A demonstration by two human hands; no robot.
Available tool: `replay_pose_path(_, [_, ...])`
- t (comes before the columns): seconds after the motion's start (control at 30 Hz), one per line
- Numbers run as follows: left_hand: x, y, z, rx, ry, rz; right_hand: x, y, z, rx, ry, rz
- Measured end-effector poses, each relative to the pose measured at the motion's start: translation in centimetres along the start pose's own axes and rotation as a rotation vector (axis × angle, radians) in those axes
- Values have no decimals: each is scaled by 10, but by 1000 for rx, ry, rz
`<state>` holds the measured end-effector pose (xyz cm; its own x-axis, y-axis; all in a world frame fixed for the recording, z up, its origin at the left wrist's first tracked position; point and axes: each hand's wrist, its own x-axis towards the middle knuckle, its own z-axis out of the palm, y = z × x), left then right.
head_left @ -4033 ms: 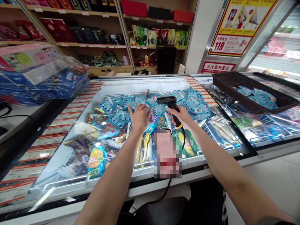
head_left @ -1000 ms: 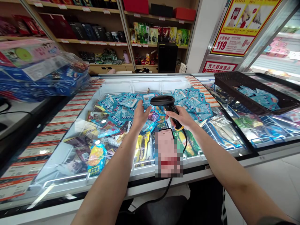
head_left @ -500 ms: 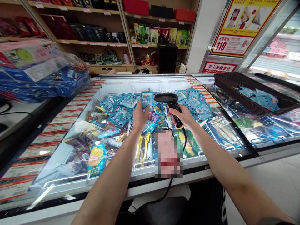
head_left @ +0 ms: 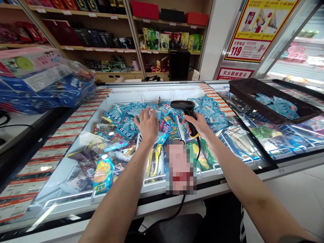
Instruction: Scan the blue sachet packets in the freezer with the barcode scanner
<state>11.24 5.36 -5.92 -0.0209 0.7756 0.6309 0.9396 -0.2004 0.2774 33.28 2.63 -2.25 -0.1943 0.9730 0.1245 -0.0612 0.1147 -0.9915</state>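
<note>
My left hand [head_left: 147, 126] is palm down with its fingers spread, over blue packets [head_left: 126, 125] that lie in a loose layer on the freezer's glass top. One packet shows just beyond its fingertips, partly hidden by them. In my right hand [head_left: 198, 124] is a black and yellow barcode scanner [head_left: 186, 105], gripped by its handle with the head turned left. A cord runs down from the handle. More blue packets [head_left: 211, 109] lie to the right of the scanner. A pixelated pink object [head_left: 179, 162] rests on the glass between my forearms.
A brown basket [head_left: 243, 101] with blue packets stands on the right. Plastic-wrapped boxes [head_left: 50, 87] sit at the left. Orange-and-white price labels [head_left: 54, 141] line the glass. Stocked shelves [head_left: 101, 49] stand behind, and wrapped ice creams [head_left: 103, 173] show beneath the glass.
My left hand held up a blue packet before; now it has let go and is turned palm down with fingers spread. My right hand keeps the scanner nearly in the same place.
</note>
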Motion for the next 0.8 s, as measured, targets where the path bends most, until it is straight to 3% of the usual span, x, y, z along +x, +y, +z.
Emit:
replay_pose_path(0.13, [-1,-2,5,1,-135,80,1,1,-1,21,9,-10])
replay_pose_path(0.33, [1,-2,5,37,-108,49,7,9,-6,28,49,-8])
replay_pose_path(0.57, [1,2,6,10,-176,217,13,13,-13,26,154,30])
replay_pose_path(0.8, [2,5,4,19,-169,194,13,6,-18,75,188,20])
